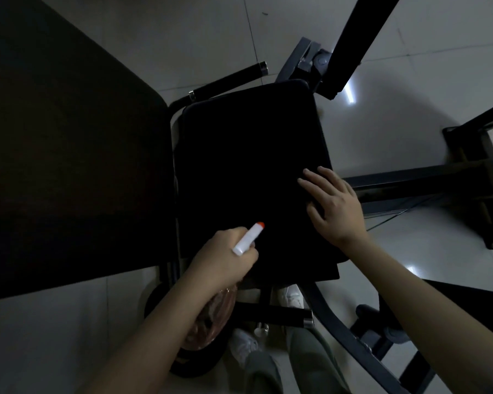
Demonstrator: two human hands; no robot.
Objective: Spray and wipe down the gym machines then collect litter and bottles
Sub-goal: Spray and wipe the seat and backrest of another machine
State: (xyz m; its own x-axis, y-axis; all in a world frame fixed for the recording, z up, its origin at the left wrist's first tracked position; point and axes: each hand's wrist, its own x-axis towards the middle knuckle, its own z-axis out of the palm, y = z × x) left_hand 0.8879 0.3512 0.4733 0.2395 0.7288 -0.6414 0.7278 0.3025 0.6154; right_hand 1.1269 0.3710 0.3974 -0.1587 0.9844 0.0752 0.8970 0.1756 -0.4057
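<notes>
L hand [225, 257] gripped spray bottle [248, 238], fingers curled round its neck, orange-tipped nozzle aimed toward 1 o'clock over black seat pad [248, 155], near pad's 7 o'clock corner. R hand [335, 206] lay flat, fingers straight, on pad's 4 o'clock edge, gripping nothing.

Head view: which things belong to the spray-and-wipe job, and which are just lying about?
Job: spray bottle, gripped in the left hand; black seat pad, under the flat right hand.
Not in use: machine handle; floor frame rail; white shoes.
</notes>
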